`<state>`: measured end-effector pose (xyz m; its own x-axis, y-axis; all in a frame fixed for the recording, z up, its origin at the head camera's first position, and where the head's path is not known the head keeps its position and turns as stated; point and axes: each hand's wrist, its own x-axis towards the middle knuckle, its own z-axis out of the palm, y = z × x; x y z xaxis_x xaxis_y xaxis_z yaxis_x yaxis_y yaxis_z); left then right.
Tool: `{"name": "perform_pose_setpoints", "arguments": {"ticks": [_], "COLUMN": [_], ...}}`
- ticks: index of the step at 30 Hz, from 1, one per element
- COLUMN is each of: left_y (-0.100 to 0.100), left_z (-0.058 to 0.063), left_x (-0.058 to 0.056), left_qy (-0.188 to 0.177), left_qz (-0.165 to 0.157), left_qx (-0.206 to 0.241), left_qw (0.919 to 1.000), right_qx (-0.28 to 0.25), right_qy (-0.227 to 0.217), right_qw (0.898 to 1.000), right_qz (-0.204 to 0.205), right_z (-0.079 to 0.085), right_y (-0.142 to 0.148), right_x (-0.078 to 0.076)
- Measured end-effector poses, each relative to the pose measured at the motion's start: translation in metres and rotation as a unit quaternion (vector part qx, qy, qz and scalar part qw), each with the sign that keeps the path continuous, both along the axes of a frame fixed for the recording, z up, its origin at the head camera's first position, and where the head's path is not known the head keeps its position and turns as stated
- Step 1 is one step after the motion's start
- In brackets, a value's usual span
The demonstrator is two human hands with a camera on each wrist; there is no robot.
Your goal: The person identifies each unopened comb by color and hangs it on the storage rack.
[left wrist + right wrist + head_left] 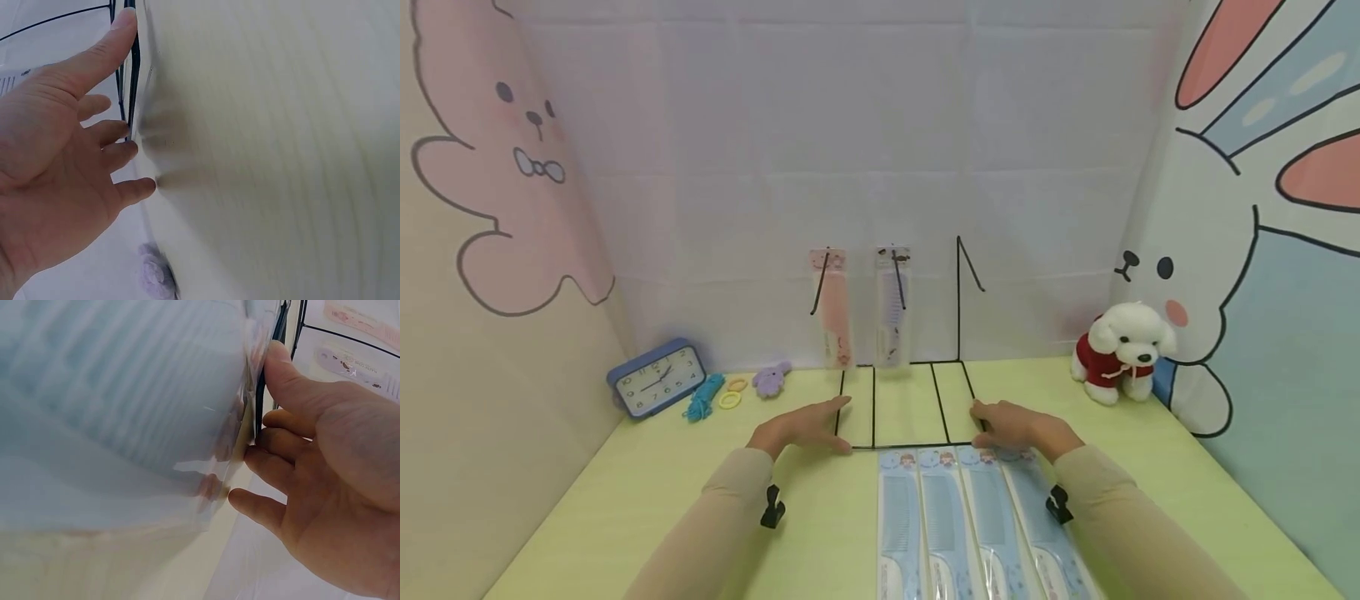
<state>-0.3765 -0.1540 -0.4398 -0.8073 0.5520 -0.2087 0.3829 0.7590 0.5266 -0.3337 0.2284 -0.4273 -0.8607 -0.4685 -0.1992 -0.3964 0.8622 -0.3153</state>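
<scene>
Across the yellow tabletop (587, 517) I see two packaged combs (836, 312) hung, four blue combs (942, 512) unhung, left hand (805, 425) and right hand (1017, 427) touching the wire rack (958, 312), fingers uncurled

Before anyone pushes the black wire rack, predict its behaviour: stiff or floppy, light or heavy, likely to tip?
The black wire rack is probably stiff, since its bars run straight, and likely light, being thin wire. Its base spreads forward, so tipping seems unlikely; the hanging pink packet may swing.

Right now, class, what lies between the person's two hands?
In the head view, the base of the black wire rack, yellow-green table showing between its bars.
</scene>
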Motion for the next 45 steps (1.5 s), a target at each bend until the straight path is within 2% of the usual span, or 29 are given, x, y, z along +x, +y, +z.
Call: {"name": "perform_pose_setpoints", "arguments": {"ticks": [9,13,23,30,34,39,43,45], "left_y": [0.002,0.002,0.002,0.011,0.021,0.026,0.027,0.027], "left_z": [0.000,-0.001,0.000,0.005,0.013,0.018,0.015,0.012], "left_x": [0.000,0.001,0.005,0.007,0.012,0.018,0.019,0.017], "left_qy": [0.009,0.009,0.010,-0.013,-0.025,-0.024,-0.018,-0.011], "left_qz": [0.019,0.021,0.000,-0.051,-0.057,-0.052,-0.052,-0.064], "left_qx": [-0.036,-0.032,-0.024,-0.099,-0.128,-0.146,-0.146,-0.137], "left_qw": [0.9991,0.9992,0.9997,0.9937,0.9898,0.9876,0.9878,0.9885], "right_qx": [0.002,0.003,0.000,-0.011,-0.010,-0.009,-0.003,0.000], "right_qy": [0.001,0.000,-0.003,-0.005,-0.002,0.002,0.004,0.004], "right_qw": [1.000,1.000,1.000,1.000,1.000,1.000,1.000,1.000], "right_qz": [0.009,0.000,-0.004,-0.005,-0.004,-0.008,-0.006,-0.006], "right_z": [0.000,-0.001,0.001,-0.001,-0.001,-0.003,-0.001,0.000], "right_y": [0.000,0.001,0.002,0.002,0.002,0.001,0.001,0.000], "right_x": [-0.002,-0.003,-0.001,0.000,0.000,0.000,0.000,0.001]}}
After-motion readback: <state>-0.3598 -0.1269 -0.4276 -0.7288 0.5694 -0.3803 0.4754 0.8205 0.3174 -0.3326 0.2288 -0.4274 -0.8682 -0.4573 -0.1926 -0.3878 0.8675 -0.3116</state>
